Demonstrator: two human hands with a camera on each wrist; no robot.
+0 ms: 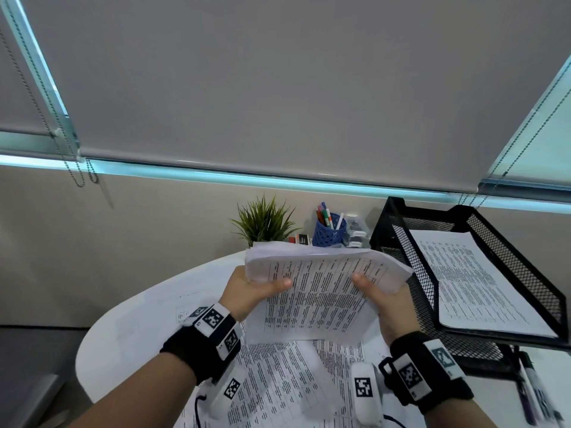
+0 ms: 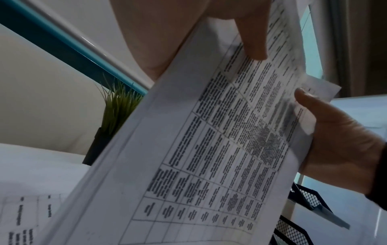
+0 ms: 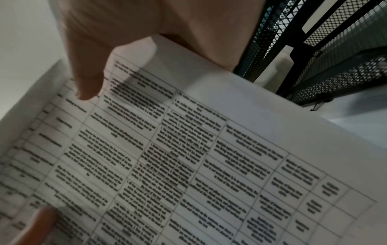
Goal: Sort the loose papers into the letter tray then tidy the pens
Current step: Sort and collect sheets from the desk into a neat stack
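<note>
Both hands hold a small stack of printed papers (image 1: 318, 291) up above the white table (image 1: 129, 322). My left hand (image 1: 256, 290) pinches its left edge, thumb on top. On the right edge, my right hand (image 1: 377, 291) grips the same stack, thumb over the print. The printed table on the sheets fills the left wrist view (image 2: 209, 157) and the right wrist view (image 3: 188, 157). More loose papers (image 1: 278, 384) lie on the table under my wrists. The black mesh letter tray (image 1: 398, 223) stands at the right with a printed sheet (image 1: 469, 279) in its top tier.
A blue mesh pen cup (image 1: 329, 231) with several pens stands at the back, beside a small green plant (image 1: 265, 220). Loose pens (image 1: 531, 387) lie at the right front below the tray. A wall and roller blinds close the back.
</note>
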